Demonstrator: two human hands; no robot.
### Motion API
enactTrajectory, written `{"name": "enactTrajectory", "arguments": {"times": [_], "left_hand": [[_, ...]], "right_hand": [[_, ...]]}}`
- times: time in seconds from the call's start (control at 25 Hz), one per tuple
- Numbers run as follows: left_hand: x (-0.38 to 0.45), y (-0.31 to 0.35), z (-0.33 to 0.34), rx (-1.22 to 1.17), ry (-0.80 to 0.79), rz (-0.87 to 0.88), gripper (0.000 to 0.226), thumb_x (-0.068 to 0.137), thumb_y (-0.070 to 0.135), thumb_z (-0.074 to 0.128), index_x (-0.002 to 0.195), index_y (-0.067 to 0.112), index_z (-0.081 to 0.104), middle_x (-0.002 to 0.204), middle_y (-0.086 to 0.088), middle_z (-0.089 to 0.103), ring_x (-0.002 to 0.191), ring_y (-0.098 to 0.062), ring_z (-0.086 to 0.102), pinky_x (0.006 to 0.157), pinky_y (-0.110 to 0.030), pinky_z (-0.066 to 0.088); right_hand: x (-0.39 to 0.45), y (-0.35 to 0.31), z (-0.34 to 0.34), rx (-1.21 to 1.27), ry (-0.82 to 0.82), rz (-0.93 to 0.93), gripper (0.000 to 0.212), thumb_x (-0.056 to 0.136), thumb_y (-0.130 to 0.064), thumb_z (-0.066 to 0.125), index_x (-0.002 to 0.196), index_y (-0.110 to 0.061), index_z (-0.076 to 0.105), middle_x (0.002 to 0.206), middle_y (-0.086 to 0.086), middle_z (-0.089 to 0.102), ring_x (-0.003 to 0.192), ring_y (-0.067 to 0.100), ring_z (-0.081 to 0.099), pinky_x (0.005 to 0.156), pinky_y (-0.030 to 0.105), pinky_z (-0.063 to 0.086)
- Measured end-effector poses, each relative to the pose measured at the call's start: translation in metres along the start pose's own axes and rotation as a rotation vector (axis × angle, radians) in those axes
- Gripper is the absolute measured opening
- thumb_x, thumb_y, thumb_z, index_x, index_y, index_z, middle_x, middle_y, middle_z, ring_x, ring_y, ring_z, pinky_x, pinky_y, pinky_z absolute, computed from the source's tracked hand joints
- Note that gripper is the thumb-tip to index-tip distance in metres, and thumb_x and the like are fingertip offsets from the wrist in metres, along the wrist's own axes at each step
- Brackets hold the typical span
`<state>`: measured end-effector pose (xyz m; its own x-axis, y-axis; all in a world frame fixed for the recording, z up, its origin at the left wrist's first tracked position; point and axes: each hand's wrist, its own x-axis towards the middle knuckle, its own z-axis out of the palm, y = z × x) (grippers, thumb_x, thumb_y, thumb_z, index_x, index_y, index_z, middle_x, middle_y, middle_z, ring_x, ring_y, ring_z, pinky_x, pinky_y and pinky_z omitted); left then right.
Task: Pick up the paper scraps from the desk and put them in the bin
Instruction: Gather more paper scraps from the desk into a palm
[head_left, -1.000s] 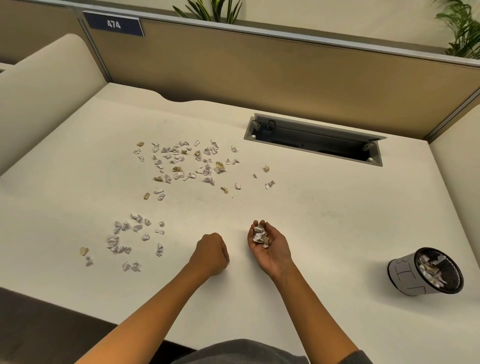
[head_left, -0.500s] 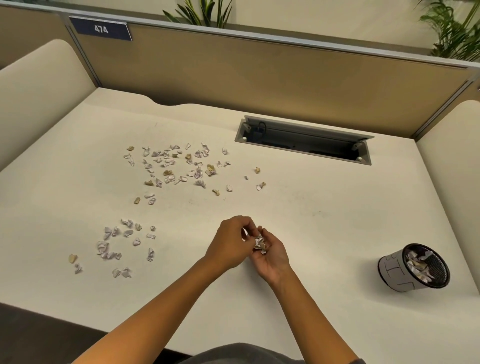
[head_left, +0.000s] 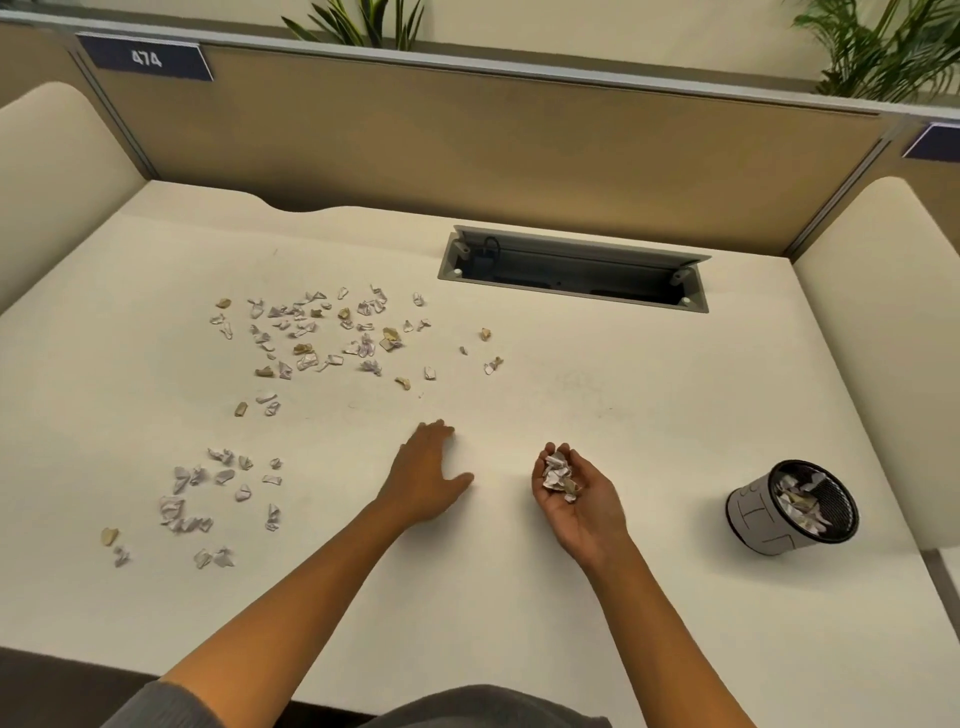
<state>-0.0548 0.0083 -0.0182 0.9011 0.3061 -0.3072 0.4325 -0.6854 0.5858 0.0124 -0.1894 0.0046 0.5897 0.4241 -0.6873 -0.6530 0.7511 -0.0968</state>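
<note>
Scraps cupped in right hand (head_left: 576, 493), bin (head_left: 792, 506) waiting at right of frame.
Loosely curled fingers hold crumpled paper scraps (head_left: 558, 475); tilting the palm could spill them. Left hand (head_left: 426, 475) lies spread, seemingly empty, on the desk (head_left: 649, 415). Two loose clusters (head_left: 322, 335) remain at left; nothing blocks the bin.

The light is soft and even, and the white desk (head_left: 649, 415) looks bright. Shadows are faint; a small dark one sits left of the bin (head_left: 792, 506) at the lower right. There is no glare. Straight lines bend near the edges. The plants (head_left: 878, 47) along the top look a bit blurry.
</note>
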Motion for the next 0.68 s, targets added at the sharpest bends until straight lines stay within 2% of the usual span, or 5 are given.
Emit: {"name": "enactTrajectory", "arguments": {"times": [0.12, 0.28, 0.44, 0.6, 0.68], "left_hand": [[0.004, -0.015, 0.013, 0.133, -0.092, 0.012, 0.109, 0.076, 0.063, 0.067, 0.156, 0.021, 0.005, 0.163, 0.004, -0.011, 0.149, -0.020, -0.017, 0.120, -0.046, -0.008], [0.004, -0.028, 0.023, 0.116, -0.032, 0.078, 0.112, 0.072, 0.071, 0.065, 0.155, 0.028, 0.003, 0.162, 0.009, -0.016, 0.148, -0.017, -0.023, 0.120, -0.046, -0.012], [0.006, -0.031, 0.025, 0.108, -0.021, 0.082, 0.112, 0.070, 0.071, 0.066, 0.155, 0.031, 0.004, 0.162, 0.011, -0.015, 0.148, -0.015, -0.022, 0.119, -0.045, -0.012], [0.005, -0.032, 0.025, 0.090, -0.010, 0.086, 0.112, 0.070, 0.070, 0.067, 0.155, 0.032, 0.005, 0.162, 0.012, -0.014, 0.148, -0.013, -0.022, 0.120, -0.045, -0.012], [0.005, -0.030, 0.025, 0.081, -0.012, 0.089, 0.111, 0.070, 0.070, 0.068, 0.155, 0.032, 0.006, 0.162, 0.013, -0.013, 0.148, -0.012, -0.022, 0.120, -0.044, -0.012]], "right_hand": [[-0.015, -0.042, 0.003, 0.056, -0.046, -0.130, 0.009, 0.086, -0.003, 0.053, 0.082, -0.004, 0.061, 0.088, 0.010, 0.063, 0.089, 0.020, 0.061, 0.089, 0.029, 0.048], [-0.040, -0.111, 0.016, 0.062, -0.139, -0.391, 0.006, 0.078, -0.006, 0.056, 0.080, -0.006, 0.062, 0.082, 0.009, 0.067, 0.083, 0.018, 0.064, 0.086, 0.027, 0.050], [-0.065, -0.171, 0.004, -0.025, -0.146, -0.628, 0.014, 0.091, -0.010, 0.054, 0.082, -0.009, 0.064, 0.088, 0.006, 0.068, 0.084, 0.017, 0.067, 0.085, 0.026, 0.054], [-0.077, -0.206, -0.026, -0.503, 0.126, -0.951, 0.020, 0.093, -0.009, 0.050, 0.086, -0.018, 0.067, 0.090, -0.004, 0.069, 0.090, 0.012, 0.065, 0.085, 0.024, 0.054], [-0.080, -0.213, -0.038, -0.714, 0.213, -1.027, 0.026, 0.092, -0.018, 0.046, 0.084, -0.025, 0.070, 0.092, -0.006, 0.068, 0.091, 0.010, 0.063, 0.083, 0.025, 0.052]]}}
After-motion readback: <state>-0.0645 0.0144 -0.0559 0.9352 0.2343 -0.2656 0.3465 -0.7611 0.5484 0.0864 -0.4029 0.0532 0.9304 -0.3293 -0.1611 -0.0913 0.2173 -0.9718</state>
